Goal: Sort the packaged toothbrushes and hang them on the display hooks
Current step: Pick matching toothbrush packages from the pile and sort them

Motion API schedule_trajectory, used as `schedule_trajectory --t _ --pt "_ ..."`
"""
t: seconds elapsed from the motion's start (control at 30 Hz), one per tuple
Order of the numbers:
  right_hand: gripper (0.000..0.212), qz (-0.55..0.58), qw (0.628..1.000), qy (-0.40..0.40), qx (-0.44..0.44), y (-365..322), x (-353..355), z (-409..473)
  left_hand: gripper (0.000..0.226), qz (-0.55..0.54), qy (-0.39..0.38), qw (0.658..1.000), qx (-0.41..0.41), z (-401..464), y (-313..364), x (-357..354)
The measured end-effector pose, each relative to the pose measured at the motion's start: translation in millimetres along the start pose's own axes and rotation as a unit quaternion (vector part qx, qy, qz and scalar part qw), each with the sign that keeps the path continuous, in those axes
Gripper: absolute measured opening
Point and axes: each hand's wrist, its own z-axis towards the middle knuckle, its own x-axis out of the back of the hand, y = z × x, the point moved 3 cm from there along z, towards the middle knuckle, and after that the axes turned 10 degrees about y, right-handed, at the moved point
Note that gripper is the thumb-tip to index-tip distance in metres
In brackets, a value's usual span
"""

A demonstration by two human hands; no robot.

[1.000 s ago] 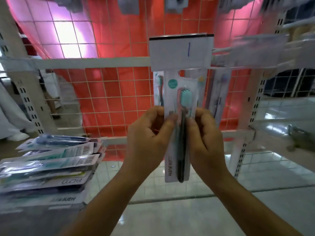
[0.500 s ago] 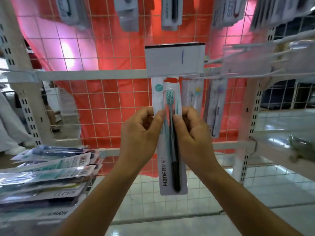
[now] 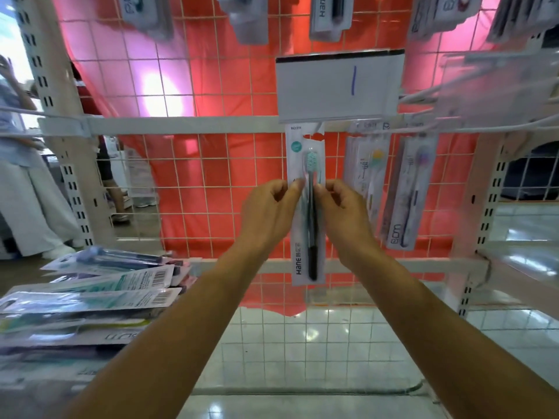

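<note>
Left hand (image 3: 269, 211) and right hand (image 3: 344, 213) pinch Hane toothbrush pack (image 3: 305, 207) at mid-height, upright against red wire grid (image 3: 211, 182), top just under white label card (image 3: 338, 86) (hook itself hidden). Loose packs (image 3: 90, 297) stacked lower left.

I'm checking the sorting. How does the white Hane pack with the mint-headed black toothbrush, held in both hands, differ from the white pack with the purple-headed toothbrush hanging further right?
The white Hane pack with the mint-headed black toothbrush is pinched by the left hand and right hand; the white pack with the purple-headed toothbrush hangs untouched. The Hane pack is upright; the purple-headed pack tilts. Both are long, narrow and brush-head up.
</note>
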Motion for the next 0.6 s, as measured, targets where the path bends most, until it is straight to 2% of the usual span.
schedule_trajectory --t 0.1,0.2,0.23,0.4,0.6 --pt "0.025 -0.076 0.997 0.016 -0.006 8.9 -7.2 19.7 0.051 -0.002 -0.004 0.998 0.070 20.5 -15.5 -14.8" --pt "0.031 -0.137 0.990 0.023 -0.003 12.9 -10.1 30.4 0.058 0.010 0.006 0.995 0.102 32.0 -24.5 -25.1" --pt "0.033 -0.154 0.988 0.021 -0.001 14.1 -11.0 32.6 0.060 0.021 0.012 0.995 0.099 32.5 -24.3 -26.3" --pt "0.035 -0.153 0.988 0.000 -0.036 18.5 -18.2 34.9 0.035 0.105 0.056 0.990 0.076 26.4 -22.7 -20.1" --pt "0.041 -0.201 0.976 0.008 -0.081 39.8 -20.0 12.0 0.046 0.161 0.021 0.982 0.093 8.5 -28.8 3.8"
